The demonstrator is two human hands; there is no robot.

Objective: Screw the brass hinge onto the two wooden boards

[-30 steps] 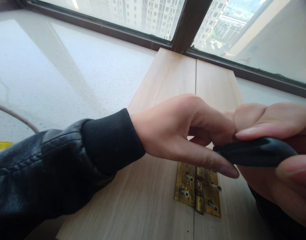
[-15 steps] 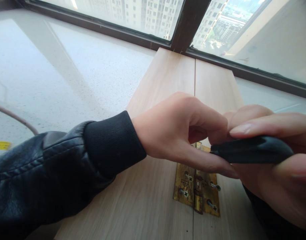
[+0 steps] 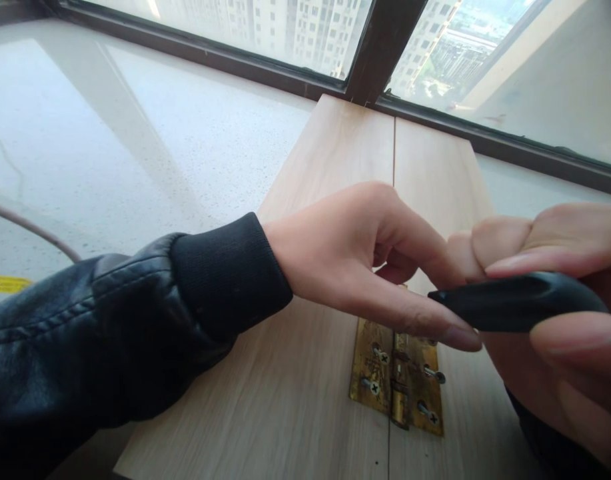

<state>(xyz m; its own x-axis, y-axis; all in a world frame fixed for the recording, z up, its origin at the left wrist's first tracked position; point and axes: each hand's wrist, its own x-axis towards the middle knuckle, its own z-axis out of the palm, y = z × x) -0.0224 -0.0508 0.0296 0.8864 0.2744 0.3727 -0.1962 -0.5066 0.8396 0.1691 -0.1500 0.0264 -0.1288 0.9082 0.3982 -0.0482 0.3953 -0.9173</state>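
Observation:
My right hand [image 3: 575, 247] grips a black tapered handle [image 3: 515, 301] between thumb and fingers; whatever tool it belongs to is not visible. Its narrow end points left and meets my left hand [image 3: 345, 257]. The left fingers are curled and the thumb is stretched along below the handle; what they pinch is hidden. Below both hands lies a brass hinge [image 3: 398, 383], opened flat across the seam between two boards. Several cross-head screws, such as one screw [image 3: 372, 387], stand tilted in its holes. My left hand covers the far end of the hinge.
Two pale wooden boards [image 3: 295, 400] lie side by side on a white speckled sill [image 3: 185, 133]. Beyond them is a dark window frame [image 3: 370, 53]. At left are a cable [image 3: 32, 230] and a yellow label [image 3: 8, 285]. A small dark hole marks the near board.
My right hand and the black handle have shifted slightly right. The left thumb now extends a little further along the handle's underside. The view has moved slightly; the hinge and screws look unchanged.

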